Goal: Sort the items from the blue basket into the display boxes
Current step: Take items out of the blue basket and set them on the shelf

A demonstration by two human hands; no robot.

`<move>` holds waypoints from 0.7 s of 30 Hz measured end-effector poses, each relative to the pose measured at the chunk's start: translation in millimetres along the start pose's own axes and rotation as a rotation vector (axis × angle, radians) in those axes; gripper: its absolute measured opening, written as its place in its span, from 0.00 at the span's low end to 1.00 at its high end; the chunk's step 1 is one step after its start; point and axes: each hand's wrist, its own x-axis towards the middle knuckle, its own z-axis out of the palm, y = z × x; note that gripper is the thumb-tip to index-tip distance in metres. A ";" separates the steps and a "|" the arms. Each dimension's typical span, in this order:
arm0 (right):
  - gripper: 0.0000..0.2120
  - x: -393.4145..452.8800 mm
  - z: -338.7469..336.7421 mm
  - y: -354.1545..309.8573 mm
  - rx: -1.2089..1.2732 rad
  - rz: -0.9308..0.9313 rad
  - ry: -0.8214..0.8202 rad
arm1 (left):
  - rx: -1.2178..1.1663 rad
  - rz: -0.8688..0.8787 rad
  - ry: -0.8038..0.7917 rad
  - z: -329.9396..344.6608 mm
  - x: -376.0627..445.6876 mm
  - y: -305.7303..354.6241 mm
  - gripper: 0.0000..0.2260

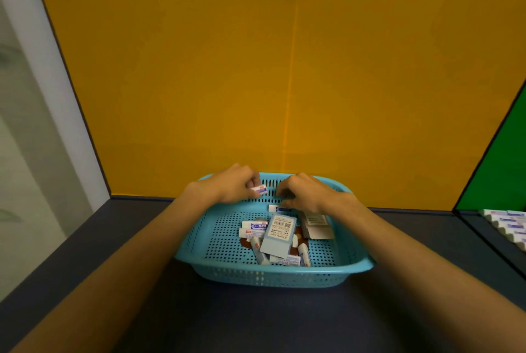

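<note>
A blue perforated basket (216, 241) sits on the dark table, close to the yellow back wall. Inside lie several small white erasers, a pale blue box (278, 237) and white cards (314, 226). My left hand (230, 184) hovers over the basket's far left side and pinches a small white eraser with a blue label (260, 190). Over the far right side, my right hand (306, 192) has its fingers curled down beside another white eraser (279, 208); whether it touches that eraser is unclear.
Rows of white items in a display box (506, 226) show at the right edge, on a lower surface beside a green panel (501, 170). The yellow wall (284, 68) stands right behind the basket. A grey-white frame (42, 96) borders the left side.
</note>
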 end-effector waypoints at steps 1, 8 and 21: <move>0.14 1.9 1.4 0.1 -0.007 -0.001 -0.009 | -0.042 -0.005 0.030 -6.2 -5.0 1.2 0.07; 0.10 8.4 13.8 -0.7 -0.025 0.000 -0.088 | -0.135 0.010 0.221 -33.6 -45.0 0.5 0.11; 0.09 -0.3 2.5 -6.9 0.044 0.045 -0.016 | -0.243 0.010 0.315 -25.0 -79.4 -5.0 0.12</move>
